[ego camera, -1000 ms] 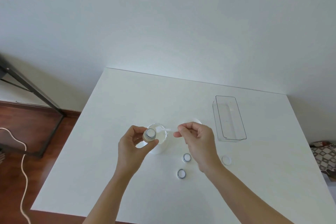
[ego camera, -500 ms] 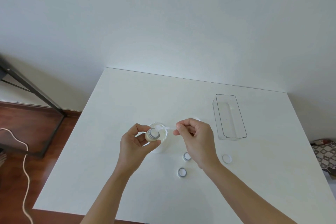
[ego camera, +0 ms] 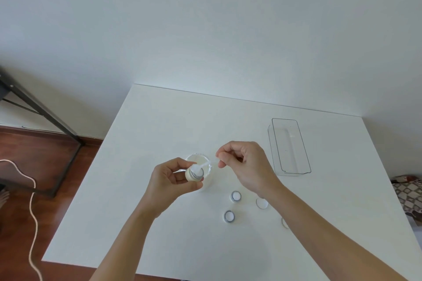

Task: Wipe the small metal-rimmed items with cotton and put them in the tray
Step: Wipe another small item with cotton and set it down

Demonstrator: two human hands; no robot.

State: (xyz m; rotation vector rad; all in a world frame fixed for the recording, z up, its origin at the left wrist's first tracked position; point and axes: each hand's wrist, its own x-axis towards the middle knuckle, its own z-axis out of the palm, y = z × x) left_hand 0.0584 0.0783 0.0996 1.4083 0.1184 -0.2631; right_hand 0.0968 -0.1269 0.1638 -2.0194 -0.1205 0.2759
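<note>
Mid-wipe, by the look of it: first of the small metal-rimmed items in hand, none yet in the tray. At left, left hand [ego camera: 170, 179] curled round a small cream item [ego camera: 193, 174] with a metal rim, held tilted above the near-left part of the desk [ego camera: 159, 125], in front of a white cup [ego camera: 201, 163]. Pressed against the item's rimmed face, the tip of a cotton swab [ego camera: 203, 166], its thin stick running right to the right hand [ego camera: 245, 164], pinched there between thumb and fingertips. Item thus seated in the left grip, swab in the right, the two meeting between the hands. Nearer and to the right, two more rimmed items [ego camera: 235, 196] [ego camera: 229, 216] lying loose on the desk, beside two white discs [ego camera: 262, 203], one partly hidden by the forearm. At far right, clear tray [ego camera: 307, 162], apparently holding nothing. Called for next, probably: finishing the wipe, then carrying the item rightward over to the tray, well apart from the left grip.
</note>
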